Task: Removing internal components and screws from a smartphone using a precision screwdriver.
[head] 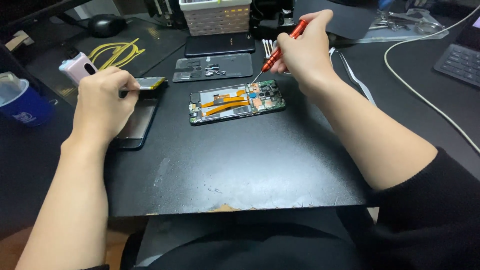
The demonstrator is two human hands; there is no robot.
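Holding a red precision screwdriver (pixel 282 46) in my right hand (pixel 305 52), fingers wrapped closed around its handle, I am bringing its tip down to the upper edge of the opened phone (pixel 237 101) lying face down in the middle of the black work mat (pixel 240 170). My left hand (pixel 102 102) is curling shut over the near end of a flat battery (pixel 150 83), pinching it just above a second dark phone (pixel 134 127) that is lying beside the open one, at the mat's left side. Judging by what is showing, the teardown is well along: the back cover is already off, the orange flex cables and circuit board are sitting exposed, and a removed inner plate (pixel 212 67) with small loose parts on it is resting just behind the phone, in front of another dark handset (pixel 220 44). The board itself is looking as though it is still seated in the frame, so work on it seems left to do. Room is opening wide toward me, where the mat is bare down to its chipped front edge. Behind, things are crowding in: a woven basket (pixel 216 17), cotton swabs (pixel 268 47) and tweezers (pixel 357 80) near my right wrist, and a white cable (pixel 425 100) trailing off to the right.
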